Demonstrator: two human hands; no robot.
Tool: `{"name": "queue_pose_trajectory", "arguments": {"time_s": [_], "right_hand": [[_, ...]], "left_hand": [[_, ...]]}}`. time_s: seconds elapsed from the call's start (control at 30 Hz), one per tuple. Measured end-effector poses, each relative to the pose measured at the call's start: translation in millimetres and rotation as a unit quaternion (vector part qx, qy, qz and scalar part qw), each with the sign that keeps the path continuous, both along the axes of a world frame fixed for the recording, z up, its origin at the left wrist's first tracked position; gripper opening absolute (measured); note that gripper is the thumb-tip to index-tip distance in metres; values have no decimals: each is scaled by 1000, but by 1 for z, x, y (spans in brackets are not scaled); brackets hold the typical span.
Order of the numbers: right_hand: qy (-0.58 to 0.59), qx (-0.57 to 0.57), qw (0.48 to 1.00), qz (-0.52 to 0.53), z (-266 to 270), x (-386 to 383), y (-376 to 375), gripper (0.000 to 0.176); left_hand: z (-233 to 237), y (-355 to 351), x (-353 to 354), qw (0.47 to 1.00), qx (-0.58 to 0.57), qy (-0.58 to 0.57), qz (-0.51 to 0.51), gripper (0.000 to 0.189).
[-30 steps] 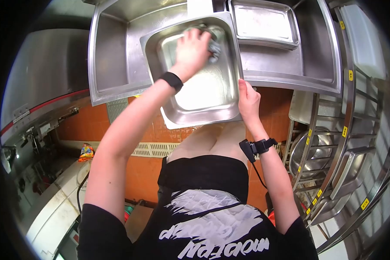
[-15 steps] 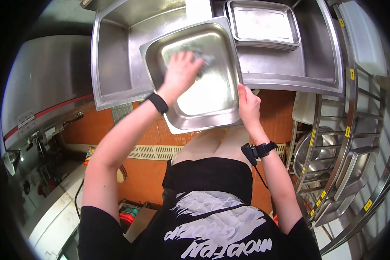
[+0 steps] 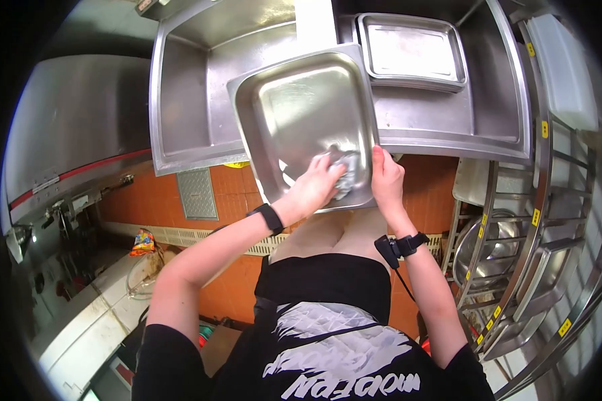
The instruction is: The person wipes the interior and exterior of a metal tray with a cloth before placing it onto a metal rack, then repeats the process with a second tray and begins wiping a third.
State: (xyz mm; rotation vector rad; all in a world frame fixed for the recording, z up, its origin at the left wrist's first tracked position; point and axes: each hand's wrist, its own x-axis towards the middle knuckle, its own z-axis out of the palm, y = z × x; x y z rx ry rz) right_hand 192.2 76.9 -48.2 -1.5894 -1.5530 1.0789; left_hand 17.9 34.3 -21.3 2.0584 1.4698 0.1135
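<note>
Two bare hands meet at the near corner of a steel pan point(image 3: 308, 113), which is held tilted over the front edge of a double sink point(image 3: 180, 107) at twelve o'clock in the view. The left hand point(image 3: 312, 189), a black band on its wrist, is curled over a grey cloth point(image 3: 346, 175) (possibly a scouring pad; glare off the metal makes it hard to tell). It presses the cloth into the pan's inner corner, at about five o'clock on the pan. The right hand point(image 3: 386, 175) is closed on the pan's rim just beside the cloth, bracing the pan against that pressure.

The step in hand looks like wiping the inside of the pan, with the near right corner getting the attention. Since the pan juts out past the sink edge, any further rubbing calls for a firm hold on the rim to counter the push of the cloth. Reaching the far corners, at eleven and one o'clock on the pan, calls for a longer stretch of the left arm.

A shallow tray point(image 3: 411, 47) lies in the right-hand basin at one o'clock. A wire rack point(image 3: 515, 234) stacked with metal ware stands at three o'clock.
</note>
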Motion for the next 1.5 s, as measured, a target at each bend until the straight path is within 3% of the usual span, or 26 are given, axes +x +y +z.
{"name": "queue_pose_trajectory", "arguments": {"time_s": [0.07, 0.13, 0.2, 0.27, 0.4, 0.47, 0.53, 0.57, 0.6, 0.63, 0.7, 0.73, 0.77, 0.83, 0.9, 0.97, 1.0, 1.07, 1.13, 1.2, 1.27, 1.33, 1.4, 1.5], "right_hand": [[-6, 0, 1000, 12, -2, -1, 0, 40], [6, 8, 1000, -22, -1, -5, 0, 38], [15, 14, 1000, -19, 0, -4, 0, 36], [10, 4, 1000, -19, -3, -4, -1, 37], [41, 26, 998, -39, 1, -6, 0, 39], [33, -5, 999, -38, 4, -7, 2, 40], [25, -14, 999, -41, 3, -8, 4, 41], [35, -20, 998, -51, 4, -10, 3, 42], [45, -27, 997, -59, 5, -11, 3, 42], [44, -26, 997, -61, 6, -12, 4, 42], [40, -32, 996, -69, 7, -13, 4, 43], [37, -35, 996, -73, 7, -14, 5, 44], [36, -33, 996, -73, 7, -14, 5, 44], [27, -27, 997, -71, 6, -14, 4, 43], [35, -22, 997, -71, 2, -14, 2, 44], [45, -17, 996, -70, 2, -15, 2, 44], [41, -26, 997, -63, 4, -16, 1, 44], [34, -34, 997, -56, 6, -15, 0, 44], [25, -24, 999, 12, 5, -11, 0, 45], [30, -25, 999, 9, 2, -11, -2, 44], [25, -25, 999, 21, 1, -10, -2, 44], [31, -19, 999, 22, 0, -11, -2, 43], [37, 7, 999, 39, -2, -12, -2, 41], [35, 5, 999, 15, -3, -12, -4, 39]], "left_hand": [[2, 21, 9, 996, 65, -47, -26, 53], [-6, 49, 12, 994, 103, -20, -41, 55], [-16, 78, 5, 948, 279, 153, -16, 54], [-11, 109, -16, 927, 308, 212, 45, 54], [-8, 116, -57, 873, 215, 431, 71, 45], [-12, 95, -72, 853, 212, 476, 37, 39], [-6, 69, -65, 890, 160, 427, -24, 37], [-3, 52, -49, 925, 95, 367, 19, 38], [-1, 41, -39, 883, 56, 442, -146, 40], [4, 31, -23, 910, 29, 392, -130, 43], [9, 23, -4, 989, 6, 127, 70, 42], [20, 27, 2, 990, -14, -9, 138, 42], [14, 35, 3, 971, 39, -53, 230, 44], [-3, 65, -9, 899, 119, -104, 408, 49], [-18, 103, -31, 782, 159, -137, 587, 47], [-34, 136, -63, 684, 111, -251, 676, 42], [-28, 151, -64, 637, 94, -217, 734, 45], [-13, 168, -61, 624, 112, -270, 725, 48], [24, 180, -43, 552, 78, -253, 791, 49], [7, 180, -39, 560, 94, -253, 783, 49], [1, 175, -23, 699, 129, -199, 675, 46], [-4, 173, 2, 739, 132, -242, 615, 41], [-5, 164, 33, 838, 169, -156, 495, 37], [-8, 148, 44, 869, 213, -165, 416, 34]]}}
